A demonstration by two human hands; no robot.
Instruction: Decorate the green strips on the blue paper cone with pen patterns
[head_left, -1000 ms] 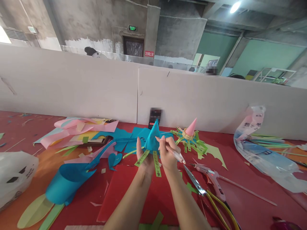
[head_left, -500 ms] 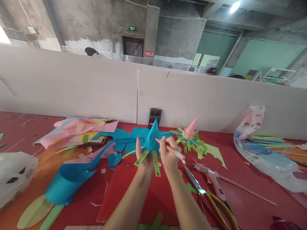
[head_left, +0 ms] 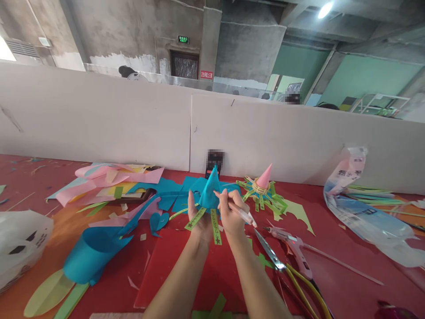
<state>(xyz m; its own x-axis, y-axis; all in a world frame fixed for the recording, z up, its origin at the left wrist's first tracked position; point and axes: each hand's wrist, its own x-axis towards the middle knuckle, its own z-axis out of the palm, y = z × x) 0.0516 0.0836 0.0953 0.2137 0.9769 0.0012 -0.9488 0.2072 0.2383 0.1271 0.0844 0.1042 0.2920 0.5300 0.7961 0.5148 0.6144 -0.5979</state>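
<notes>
My left hand holds a blue paper cone from below, its thumb upright at the left side. Green paper strips with dark drawn marks hang from the cone's base over that palm. In my right hand is a pen with a pale barrel, gripped between thumb and fingers. Its tip meets or nearly meets the cone's right side. Behind and to the right stands a pink paper cone with a woven-looking band and green strips around its base.
Scissors and a pink glue gun lie to the right. A plastic bag is farther right. Leftward are a blue paper cylinder, a white bag and paper scraps. A white partition closes off the back.
The pen and my right hand have shifted very slightly to the left along the cone. My left hand and the cone are almost still.
</notes>
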